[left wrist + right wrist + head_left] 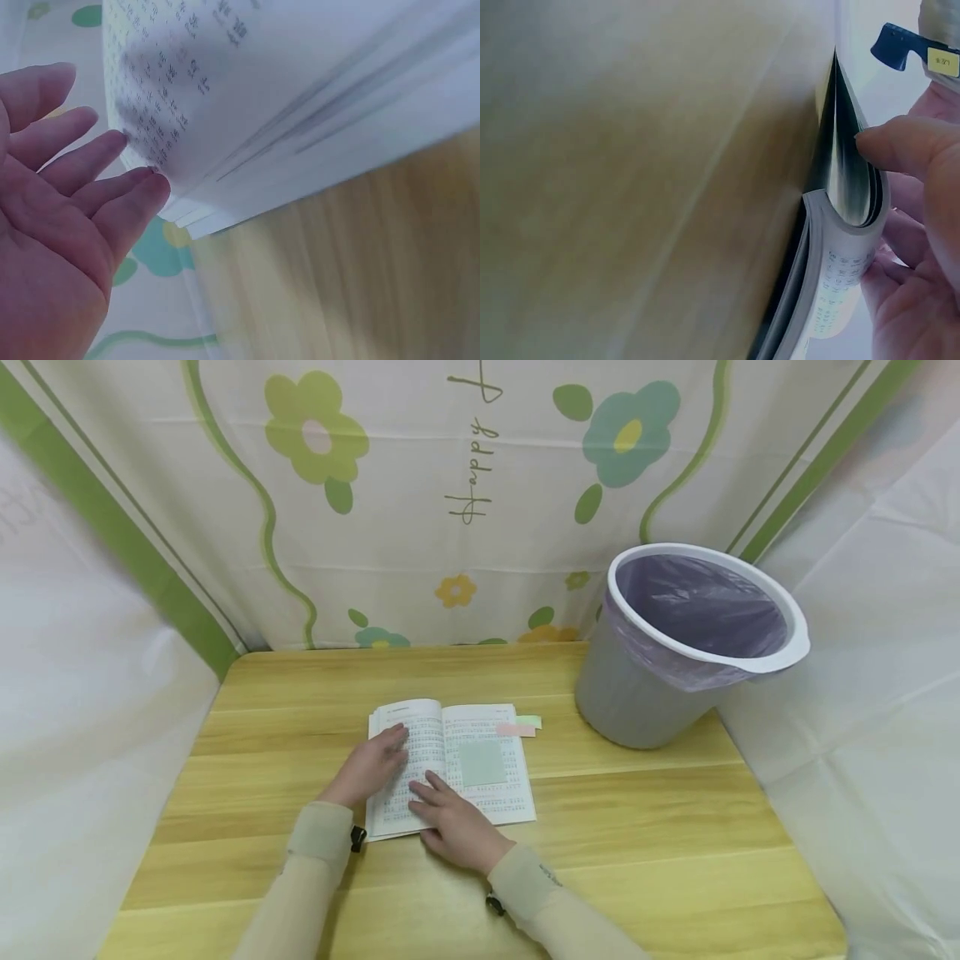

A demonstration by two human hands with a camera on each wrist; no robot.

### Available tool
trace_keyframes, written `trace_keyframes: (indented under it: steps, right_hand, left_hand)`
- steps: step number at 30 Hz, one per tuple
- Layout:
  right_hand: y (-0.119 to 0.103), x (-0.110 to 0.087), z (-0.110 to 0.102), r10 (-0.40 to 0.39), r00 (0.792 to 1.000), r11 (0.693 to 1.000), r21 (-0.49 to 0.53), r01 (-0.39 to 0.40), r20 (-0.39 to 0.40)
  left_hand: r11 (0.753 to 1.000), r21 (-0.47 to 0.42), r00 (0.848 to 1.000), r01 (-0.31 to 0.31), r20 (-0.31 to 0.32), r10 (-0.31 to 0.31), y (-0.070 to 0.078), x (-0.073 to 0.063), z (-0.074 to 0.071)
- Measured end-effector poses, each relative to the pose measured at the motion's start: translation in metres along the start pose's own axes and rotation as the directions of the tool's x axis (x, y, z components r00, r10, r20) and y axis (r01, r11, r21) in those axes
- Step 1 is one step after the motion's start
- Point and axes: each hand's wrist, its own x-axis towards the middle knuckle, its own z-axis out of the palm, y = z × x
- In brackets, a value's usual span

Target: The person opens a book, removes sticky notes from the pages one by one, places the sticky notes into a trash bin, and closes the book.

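Note:
A book (465,722) lies spread on the table, its pages full of small print. On its right page is a pale green sticky note (483,762), with a pink tab (516,730) and a green tab (531,722) jutting past the outer edge. My left hand (371,768) rests on the left page, its fingers fairly straight; the left wrist view shows the fingertips at the printed sheet. Low on the left page, beside the fold, lies my right hand (461,827), fingers extended. Its thumb (900,146) touches the curved lower page edges in the right wrist view.
A grey bin (630,693) with a purple liner stands at the table's back right. The wooden table (637,860) meets a flowered curtain (420,543) behind. White sheeting hangs on both sides. Each wrist wears a pale cuff with a dark clip.

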Motion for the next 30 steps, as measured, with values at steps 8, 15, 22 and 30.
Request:
trace_keyframes:
  steps: [8, 15, 22, 30]
  right_hand:
    - [-0.002, 0.003, 0.001, 0.000, 1.000, 0.999, -0.033, 0.000, 0.024]
    - [0.001, -0.001, -0.011, 0.003, 1.000, 1.000, 0.019, -0.003, 0.029]
    - [0.022, -0.009, -0.050, 0.092, 0.996, 0.994, 0.058, -0.091, -0.020]
    - [0.064, -0.020, -0.064, 0.166, 0.984, 0.982, -0.081, -0.170, -0.061]
  left_hand:
    - [0.996, 0.081, 0.994, 0.048, 0.092, -0.055, -0.005, 0.002, 0.010]
    - [0.990, 0.130, 0.993, 0.048, 0.101, -0.062, -0.004, 0.002, 0.016]
    - [0.990, 0.126, 0.988, 0.070, 0.131, -0.086, 0.000, 0.000, 0.023]
    - [0.985, 0.153, 0.981, 0.077, 0.168, -0.102, 0.005, -0.001, 0.031]
